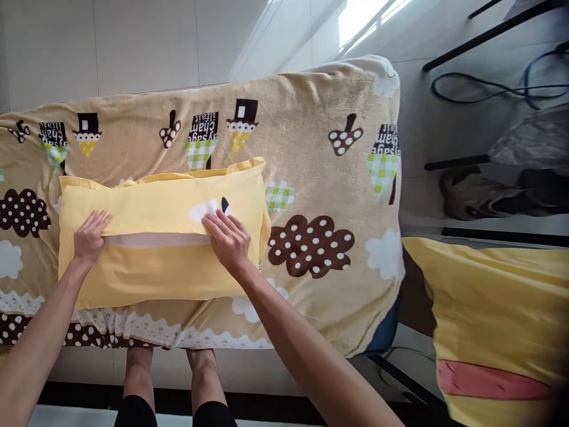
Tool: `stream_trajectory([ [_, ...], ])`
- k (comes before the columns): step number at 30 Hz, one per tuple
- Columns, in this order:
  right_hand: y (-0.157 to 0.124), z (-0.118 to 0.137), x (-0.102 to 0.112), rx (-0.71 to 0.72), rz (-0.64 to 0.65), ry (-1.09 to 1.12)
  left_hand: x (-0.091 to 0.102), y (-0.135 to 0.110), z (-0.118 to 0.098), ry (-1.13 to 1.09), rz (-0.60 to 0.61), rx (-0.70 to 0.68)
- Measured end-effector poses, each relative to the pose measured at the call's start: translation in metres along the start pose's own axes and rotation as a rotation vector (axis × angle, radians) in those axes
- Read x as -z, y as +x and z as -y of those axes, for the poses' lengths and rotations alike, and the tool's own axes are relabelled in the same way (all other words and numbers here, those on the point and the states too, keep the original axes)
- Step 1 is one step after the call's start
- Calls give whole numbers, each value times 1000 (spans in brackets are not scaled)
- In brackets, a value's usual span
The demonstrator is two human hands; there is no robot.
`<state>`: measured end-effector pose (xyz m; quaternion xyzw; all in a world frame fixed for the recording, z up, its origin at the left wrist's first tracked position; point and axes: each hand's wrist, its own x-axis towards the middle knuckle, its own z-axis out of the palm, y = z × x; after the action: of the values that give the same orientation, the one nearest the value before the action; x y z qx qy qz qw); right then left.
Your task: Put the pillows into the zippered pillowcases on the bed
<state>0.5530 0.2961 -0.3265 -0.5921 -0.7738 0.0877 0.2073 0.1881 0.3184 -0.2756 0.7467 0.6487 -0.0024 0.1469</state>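
A yellow pillow (155, 276), or a pillowcase with a pillow in it, lies lengthwise on a tan patterned blanket (306, 178). A long slit runs across its middle, and a pale strip shows inside. Flat on the left end of the slit's upper edge rests my left hand (91, 237), fingers stretched out. My right hand (229, 237) lies on the right end of that edge with fingers extended, beside a white and dark printed patch. Neither hand is wrapped round anything.
The blanket covers a narrow bed-like surface. At the right hangs another yellow cloth (498, 302) with a pink band. Beyond it are black metal bars (489, 35), a looped dark cable (480, 89) and a bag. Light tiled floor (146, 47) lies along the far side.
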Motion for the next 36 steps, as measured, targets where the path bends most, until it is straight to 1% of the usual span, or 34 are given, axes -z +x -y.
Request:
stream_trajectory([
  [1, -12, -4, 3, 31, -4, 23, 0, -13, 4, -18, -34, -27],
  [3, -33, -3, 6, 41, 28, 68, -1, -38, 4, -39, -95, -80],
  [5, -42, 5, 9, -19, 105, 96, -3, -57, -4, -36, -129, -116],
  [6, -39, 12, 11, -59, 158, 106, -4, -64, -9, -29, -132, -130],
  [7, -30, 19, 15, -93, 213, 119, -4, -70, -14, -20, -128, -140],
  [9, -2, 39, 26, -127, 278, 158, -3, -79, -22, -5, -107, -140],
  [11, 33, 65, 34, -88, 261, 212, -1, -88, -26, 2, -83, -119],
  [13, 63, 92, 29, -13, 231, 251, 2, -97, -26, 19, -64, -88],
  [14, 72, 105, 20, 18, 248, 260, 4, -98, -24, 33, -42, -73],
  [16, 79, 127, -9, 35, 358, 274, 10, -92, -18, 55, 65, -33],
  [17, 78, 135, -25, 20, 418, 279, 15, -82, -15, 68, 152, 9],
  [19, 76, 144, -54, -16, 496, 279, 26, -47, -11, 135, 324, 152],
  [20, 77, 145, -64, -18, 511, 276, 30, -24, -12, 186, 363, 238],
  [21, 80, 144, -70, 3, 519, 277, 32, 0, -15, 242, 353, 306],
  [22, 86, 139, -73, 46, 531, 284, 31, 25, -19, 273, 292, 327],
  [23, 92, 131, -74, 105, 550, 293, 27, 47, -24, 257, 222, 291],
  [24, 99, 120, -73, 162, 566, 301, 20, 65, -29, 207, 186, 218],
  [25, 105, 105, -70, 204, 573, 302, 11, 78, -33, 139, 180, 140],
  [26, 109, 86, -67, 217, 565, 293, 0, 86, -34, 72, 200, 78],
  [27, 111, 64, -63, 198, 539, 274, -11, 88, -32, 22, 223, 51],
  [28, 109, 39, -59, 149, 500, 249, -20, 87, -26, -3, 228, 64],
  [29, 104, 13, -54, 73, 453, 225, -28, 82, -16, -6, 208, 108],
  [31, 87, -43, -43, -108, 364, 180, -33, 71, 13, 18, 143, 250],
  [33, 67, -95, -30, -292, 326, 159, -26, 63, 46, 26, 129, 407],
  [34, 60, -116, -23, -380, 341, 162, -19, 61, 60, 8, 148, 478],
  [35, 55, -131, -17, -462, 369, 168, -11, 60, 71, -18, 173, 540],
  [36, 52, -139, -11, -533, 386, 162, -3, 59, 75, -37, 189, 592],
])
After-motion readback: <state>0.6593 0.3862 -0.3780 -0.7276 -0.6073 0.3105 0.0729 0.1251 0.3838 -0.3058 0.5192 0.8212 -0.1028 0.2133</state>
